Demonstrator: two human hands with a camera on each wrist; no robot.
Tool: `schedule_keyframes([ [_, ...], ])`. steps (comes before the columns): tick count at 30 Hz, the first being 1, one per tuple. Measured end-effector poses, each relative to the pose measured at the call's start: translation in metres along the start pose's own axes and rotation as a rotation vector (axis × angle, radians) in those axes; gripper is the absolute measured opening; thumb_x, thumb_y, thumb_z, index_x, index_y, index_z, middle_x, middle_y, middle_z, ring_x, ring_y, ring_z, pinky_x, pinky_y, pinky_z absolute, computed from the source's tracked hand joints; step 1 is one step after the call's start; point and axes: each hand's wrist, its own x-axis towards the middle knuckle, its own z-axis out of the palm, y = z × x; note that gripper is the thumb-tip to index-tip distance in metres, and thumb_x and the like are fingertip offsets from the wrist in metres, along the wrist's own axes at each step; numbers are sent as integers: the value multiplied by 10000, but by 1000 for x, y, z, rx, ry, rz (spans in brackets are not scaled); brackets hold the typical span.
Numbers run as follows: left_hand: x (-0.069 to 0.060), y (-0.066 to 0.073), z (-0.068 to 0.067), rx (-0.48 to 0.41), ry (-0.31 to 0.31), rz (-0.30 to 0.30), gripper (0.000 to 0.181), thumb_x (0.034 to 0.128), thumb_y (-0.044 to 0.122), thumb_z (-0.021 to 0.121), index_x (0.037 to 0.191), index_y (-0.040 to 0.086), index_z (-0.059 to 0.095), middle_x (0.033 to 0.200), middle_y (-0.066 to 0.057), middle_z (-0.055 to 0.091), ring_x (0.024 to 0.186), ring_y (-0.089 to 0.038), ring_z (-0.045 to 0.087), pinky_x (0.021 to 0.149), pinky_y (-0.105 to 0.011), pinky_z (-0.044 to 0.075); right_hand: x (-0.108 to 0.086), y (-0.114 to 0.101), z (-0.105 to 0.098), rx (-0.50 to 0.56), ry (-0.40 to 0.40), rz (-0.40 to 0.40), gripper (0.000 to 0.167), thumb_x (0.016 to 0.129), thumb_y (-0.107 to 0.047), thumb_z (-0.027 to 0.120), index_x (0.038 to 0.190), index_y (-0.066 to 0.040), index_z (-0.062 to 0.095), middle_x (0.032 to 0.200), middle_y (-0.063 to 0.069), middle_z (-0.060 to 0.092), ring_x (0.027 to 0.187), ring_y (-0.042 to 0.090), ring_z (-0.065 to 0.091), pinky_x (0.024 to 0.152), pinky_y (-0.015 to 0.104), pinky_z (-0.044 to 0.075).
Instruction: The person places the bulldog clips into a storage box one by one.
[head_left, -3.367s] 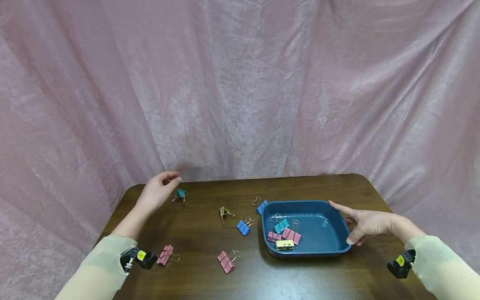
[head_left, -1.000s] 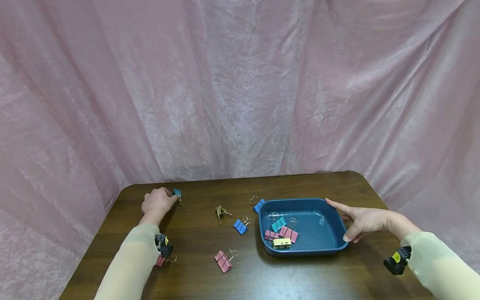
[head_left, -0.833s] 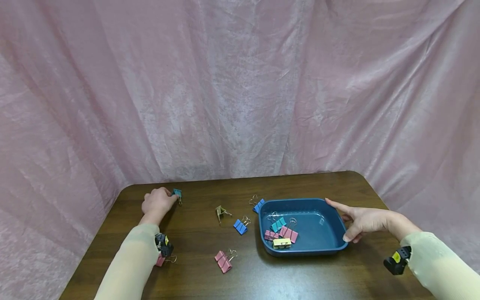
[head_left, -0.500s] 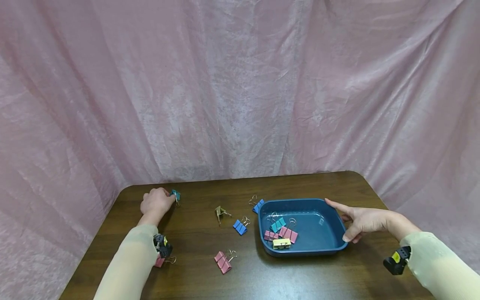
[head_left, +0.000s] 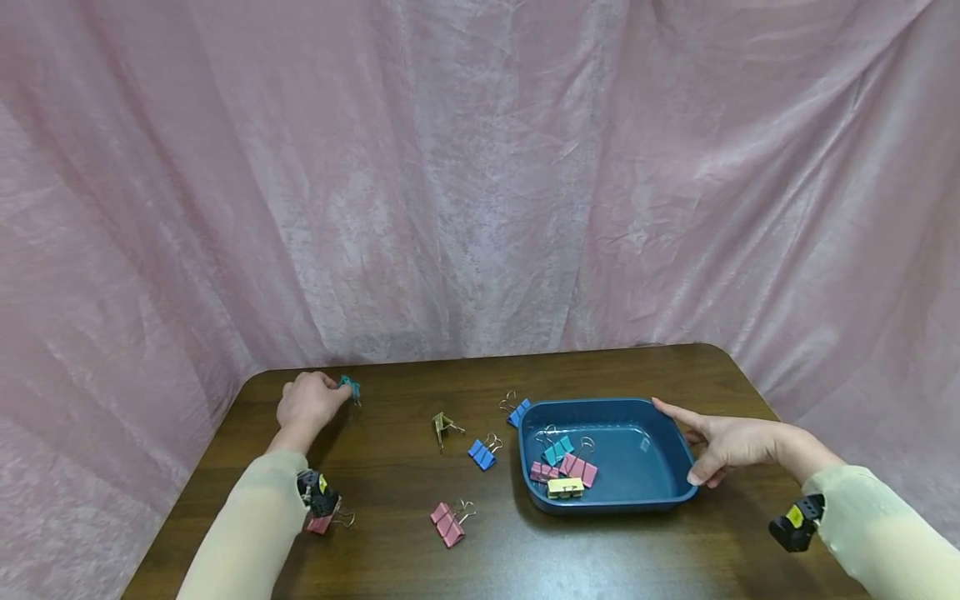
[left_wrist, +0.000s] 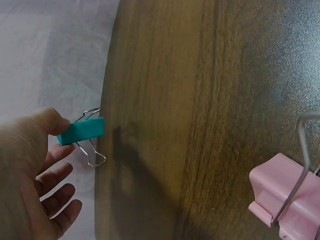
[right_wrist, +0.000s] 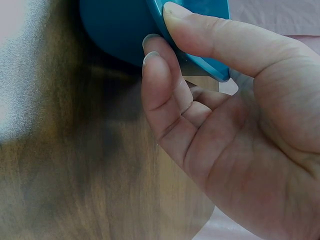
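Observation:
Between thumb and index finger, my left hand [head_left: 309,403] pinches a teal binder clip [left_wrist: 82,131] by one end, near the table's far left edge. Both wire handles of that clip stick out, and its other fingers hang loosely curled below. My right hand [head_left: 738,444] grips the right end of a blue tray [head_left: 600,505]. In the right wrist view the thumb lies over the tray's rim [right_wrist: 202,62] and the fingers bend against the outer wall. Inside the tray are a teal clip [head_left: 558,451], a yellow clip [head_left: 565,488] and two pink clips [head_left: 578,470].
On the brown table [head_left: 390,467] lie a gold binder clip [head_left: 442,427], a blue clip [head_left: 482,454], another blue clip [head_left: 519,412] against the tray's left side, and a pink clip [head_left: 448,525]. A second pink clip [left_wrist: 287,192] lies under the left wrist. A pink curtain [head_left: 465,183] hangs behind.
My left hand has come down onto the teal clip, pinched it and shifted it slightly left, turning it. The right hand keeps its grip on the tray; the head view shifted slightly.

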Motion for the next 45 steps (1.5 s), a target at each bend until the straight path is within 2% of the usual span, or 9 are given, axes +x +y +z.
schedule_keyframes([
  [5,-1,3,-3,-12,22,27,435,914,448,624,1114,72,715,1224,-189,615,1151,-468,491,839,-573,473,-1,0,0,-3,4,1,1227,822,35,795,1644,-231,-76,1546,438,169,1221,415,488,770,490,568],
  [13,-5,10,-10,-41,45,86,415,918,456,632,1089,92,736,1227,-162,645,1139,-446,518,801,-549,484,-2,0,1,-24,26,12,1219,820,30,800,1645,-220,-62,1537,443,173,1254,454,455,782,505,565],
  [19,-11,19,-14,-52,48,141,402,917,445,643,1071,90,749,1226,-167,632,1172,-453,507,832,-560,477,-2,0,1,-14,23,12,1224,816,38,800,1644,-221,-63,1536,443,176,1232,440,472,770,496,565],
  [30,-22,31,-19,-106,86,200,366,914,420,677,1051,93,763,1279,-130,640,1244,-435,501,900,-553,472,-1,-1,1,-5,5,8,1227,821,23,802,1643,-228,-75,1544,442,158,1207,408,492,764,474,564],
  [37,-27,36,-22,-120,91,224,372,912,429,687,1082,108,764,1322,-94,632,1284,-432,488,923,-563,464,-1,-4,2,-20,21,19,1224,816,7,814,1648,-232,-52,1548,436,152,1233,419,473,778,486,566],
  [45,-32,44,-27,-131,99,268,381,922,427,685,1094,95,757,1305,-101,632,1269,-410,498,964,-557,441,0,-4,2,-23,30,23,1230,812,4,821,1649,-236,-47,1553,437,139,1260,435,453,784,492,565],
])
